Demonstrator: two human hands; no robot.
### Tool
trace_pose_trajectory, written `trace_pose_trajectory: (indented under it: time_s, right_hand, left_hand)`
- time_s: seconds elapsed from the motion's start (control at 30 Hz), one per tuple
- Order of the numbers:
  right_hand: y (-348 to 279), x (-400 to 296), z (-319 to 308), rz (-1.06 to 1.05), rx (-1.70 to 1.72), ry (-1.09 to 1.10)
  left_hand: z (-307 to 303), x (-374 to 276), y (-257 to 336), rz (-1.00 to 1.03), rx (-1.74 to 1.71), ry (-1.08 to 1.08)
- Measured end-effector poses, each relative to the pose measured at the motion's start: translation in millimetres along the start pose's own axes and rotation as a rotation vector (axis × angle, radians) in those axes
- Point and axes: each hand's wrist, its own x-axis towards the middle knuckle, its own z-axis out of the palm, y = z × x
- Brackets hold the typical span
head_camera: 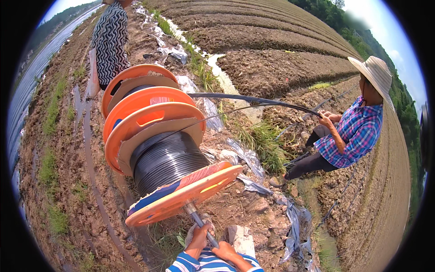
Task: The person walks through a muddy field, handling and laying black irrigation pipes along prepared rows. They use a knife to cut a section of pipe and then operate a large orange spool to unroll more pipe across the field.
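Note:
Both my hands grip one end of a metal pipe [195,216] that runs through the hubs of two orange plastic reels. My left hand [201,236] wraps around the pipe just short of the near flange [183,197]. Lower down, my right hand [224,251] is closed around the pipe's near end. The near reel carries black drip tubing [170,156] in tight coils, between torn cardboard discs. The far reel [139,76] is mostly hidden behind its own flanges. From the reels, a flat black tape [238,97] and a thin tube [207,118] stretch right to a co-worker's hands [326,118].
The co-worker in a straw hat [373,71] and plaid shirt stands in a muddy furrow at right. Another person in a patterned top [110,44] stands beyond the far reel. Torn plastic film [295,224] and grass clumps [265,146] line the bank. Ploughed beds [258,37] extend behind.

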Motion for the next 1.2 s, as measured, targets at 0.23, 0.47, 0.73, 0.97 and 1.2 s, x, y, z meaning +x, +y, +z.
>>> trace_pose_trajectory:
  time_s: [0.23, 0.47, 0.73, 0.97, 1.2]
  right_hand:
    - [-90, 54, -48, -0.199, 0.224, 0.027]
    - [-164, 106, -108, -0.189, 0.261, 0.005]
    - [-240, 137, -193, -0.069, 0.105, 0.063]
    - [-332, 167, -270, 0.015, 0.065, 0.026]
    - [-431, 199, -336, 0.039, 0.02, 0.033]
  left_hand:
    - [47, 47, 120, 0.077, 0.01, 0.08]
    - [72, 119, 198, 0.061, 0.04, 0.031]
    - [122, 172, 276, -0.056, 0.058, 0.121]
    - [169, 216, 376, 0.006, 0.121, 0.108]
    - [197, 272, 474, -0.049, 0.077, 0.097]
